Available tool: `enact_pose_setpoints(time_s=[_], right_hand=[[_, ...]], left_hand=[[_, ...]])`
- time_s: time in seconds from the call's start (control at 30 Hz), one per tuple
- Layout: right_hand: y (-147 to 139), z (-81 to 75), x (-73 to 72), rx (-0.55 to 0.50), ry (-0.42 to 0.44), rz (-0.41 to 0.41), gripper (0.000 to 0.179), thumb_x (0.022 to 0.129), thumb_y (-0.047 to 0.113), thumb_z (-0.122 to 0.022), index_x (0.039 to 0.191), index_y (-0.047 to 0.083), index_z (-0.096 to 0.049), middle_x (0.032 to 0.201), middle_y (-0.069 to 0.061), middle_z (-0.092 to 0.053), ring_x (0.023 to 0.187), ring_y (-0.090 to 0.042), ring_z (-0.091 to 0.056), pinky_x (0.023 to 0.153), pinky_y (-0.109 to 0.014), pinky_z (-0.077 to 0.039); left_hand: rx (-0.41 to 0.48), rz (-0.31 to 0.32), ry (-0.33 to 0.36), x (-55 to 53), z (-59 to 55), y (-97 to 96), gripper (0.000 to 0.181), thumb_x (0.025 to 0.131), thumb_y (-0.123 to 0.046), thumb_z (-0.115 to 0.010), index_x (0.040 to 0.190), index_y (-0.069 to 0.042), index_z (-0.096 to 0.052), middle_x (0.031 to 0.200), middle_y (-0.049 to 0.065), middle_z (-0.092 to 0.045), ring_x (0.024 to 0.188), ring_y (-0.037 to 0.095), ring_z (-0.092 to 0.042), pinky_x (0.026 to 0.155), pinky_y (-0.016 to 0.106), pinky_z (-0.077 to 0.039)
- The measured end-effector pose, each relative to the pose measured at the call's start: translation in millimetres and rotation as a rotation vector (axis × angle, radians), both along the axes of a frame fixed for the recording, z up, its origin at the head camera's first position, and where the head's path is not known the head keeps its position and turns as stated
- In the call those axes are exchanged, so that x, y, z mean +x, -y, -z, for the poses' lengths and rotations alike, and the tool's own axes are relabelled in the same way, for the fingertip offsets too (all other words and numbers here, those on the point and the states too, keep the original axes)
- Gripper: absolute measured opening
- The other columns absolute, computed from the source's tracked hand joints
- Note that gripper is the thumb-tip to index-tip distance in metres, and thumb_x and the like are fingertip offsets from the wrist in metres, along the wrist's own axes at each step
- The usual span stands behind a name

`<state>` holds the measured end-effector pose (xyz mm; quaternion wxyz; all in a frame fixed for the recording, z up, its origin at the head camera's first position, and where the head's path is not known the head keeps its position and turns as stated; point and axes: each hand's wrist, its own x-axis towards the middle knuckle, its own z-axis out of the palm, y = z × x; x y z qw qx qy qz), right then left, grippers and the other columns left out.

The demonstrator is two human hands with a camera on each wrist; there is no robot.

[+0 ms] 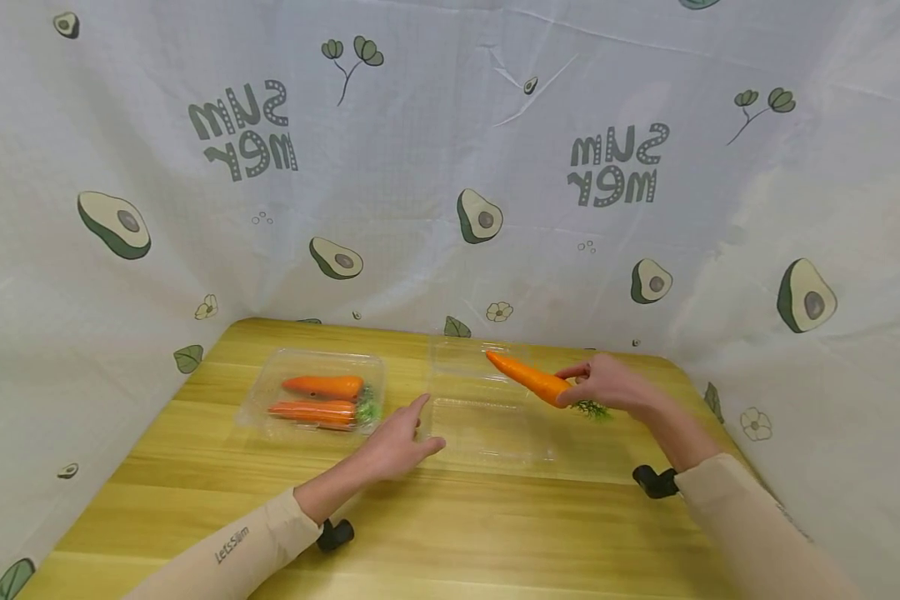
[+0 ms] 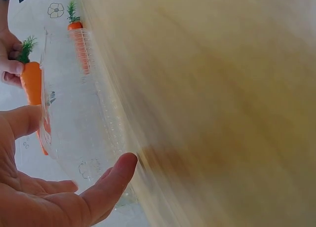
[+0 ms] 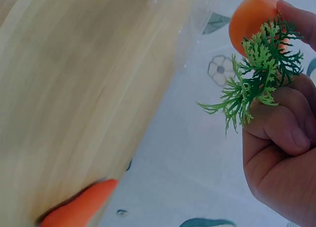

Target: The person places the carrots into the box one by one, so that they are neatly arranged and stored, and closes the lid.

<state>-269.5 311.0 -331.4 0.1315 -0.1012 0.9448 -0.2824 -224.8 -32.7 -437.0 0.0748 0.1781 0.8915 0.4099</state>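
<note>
My right hand point(image 1: 607, 383) grips an orange carrot point(image 1: 527, 377) by its thick end, with the green leafy top point(image 3: 264, 64) sticking out behind the fingers. The carrot's tip points left, above the right-hand clear plastic box point(image 1: 487, 454), which stands with its lid folded back. At that box's left edge is my left hand point(image 1: 401, 442), thumb and fingers spread apart and holding nothing. Another carrot point(image 2: 80, 47) shows beyond the box in the left wrist view; an orange carrot end point(image 3: 81, 207) also appears low in the right wrist view.
To the left on the wooden table point(image 1: 195, 467) stands a second clear plastic box point(image 1: 266, 375), holding carrots point(image 1: 322, 386) with green tops. A white curtain point(image 1: 420, 150) printed with avocados hangs behind the table and along both sides.
</note>
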Motion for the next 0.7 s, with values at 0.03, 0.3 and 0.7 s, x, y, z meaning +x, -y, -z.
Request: enact_pose_setpoints(time_s=[0.03,0.3,0.7], right_hand=[[4.7,0.5,-2.2,-0.003,0.002,-0.015,0.058,0.080,0.026,-0.082,0.129,0.000,-0.067,0.090,-0.005,-0.065,0.075,-0.017,-0.047,0.067,-0.028,-0.034],[35.5,13.4,-17.3,0.054,0.002,-0.129,0.048,0.077,0.019,-0.083,0.121,0.001,-0.073,0.072,0.001,-0.044,0.064,-0.016,-0.037,0.059,-0.028,-0.026],[66.9,34.5,-36.3,0.191,-0.015,-0.295,0.045,0.074,0.010,-0.079,0.118,0.002,-0.074,0.072,0.002,-0.052,0.060,-0.013,-0.037,0.059,-0.027,-0.029]], left_hand=[[0.001,0.000,0.001,-0.2,0.1,0.0,0.082,0.098,-0.036,-0.066,0.160,-0.006,-0.023,0.148,0.025,-0.048,0.130,0.038,-0.054,0.102,0.056,-0.047],[0.001,-0.001,0.006,0.2,-0.6,0.2,0.082,0.097,-0.037,-0.067,0.160,-0.006,-0.023,0.146,0.024,-0.050,0.130,0.038,-0.054,0.102,0.056,-0.048],[0.005,0.004,0.017,0.0,-1.7,0.9,0.081,0.098,-0.036,-0.066,0.160,-0.007,-0.024,0.146,0.024,-0.050,0.130,0.038,-0.054,0.101,0.056,-0.048]])
